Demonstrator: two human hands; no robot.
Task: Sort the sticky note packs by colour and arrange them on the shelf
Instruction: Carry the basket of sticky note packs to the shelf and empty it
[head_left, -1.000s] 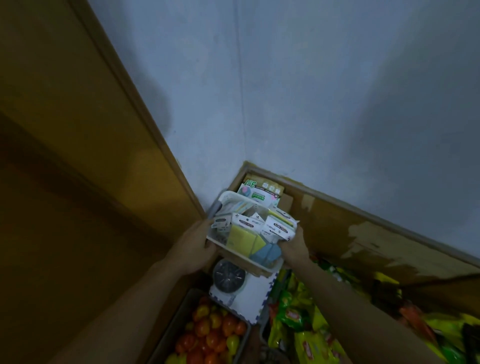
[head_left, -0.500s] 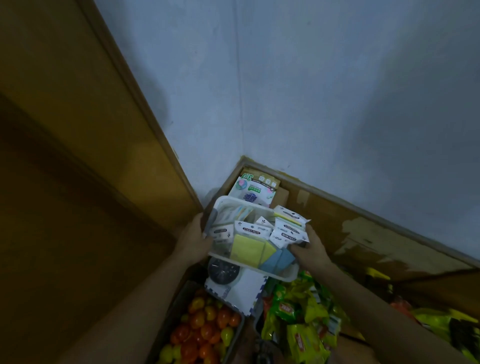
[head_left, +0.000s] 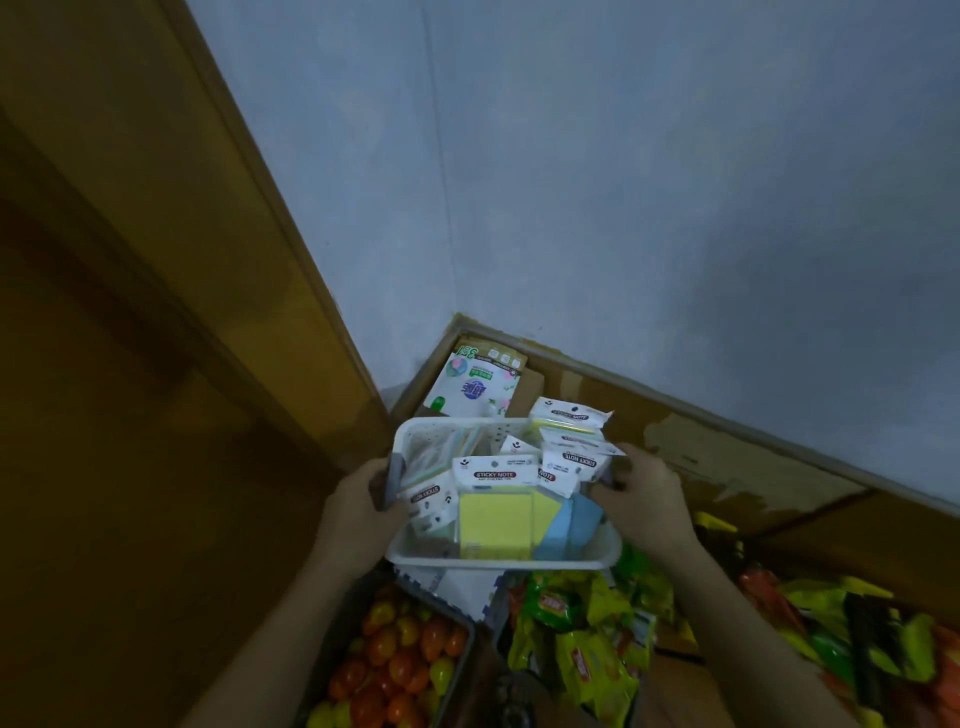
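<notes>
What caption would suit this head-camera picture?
Left hand and right hand hold a white plastic basket of yellow and blue sticky note packs.

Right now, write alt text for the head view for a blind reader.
The left hand and right hand grip the ends of a white basket full of sticky note packs, yellow and blue in front, before a pale wall. Below lie red and yellow fruit and snack packets.

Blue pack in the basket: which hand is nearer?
Right. The right hand sits just beside the blue pack; the left hand grips the opposite basket rim.
</notes>
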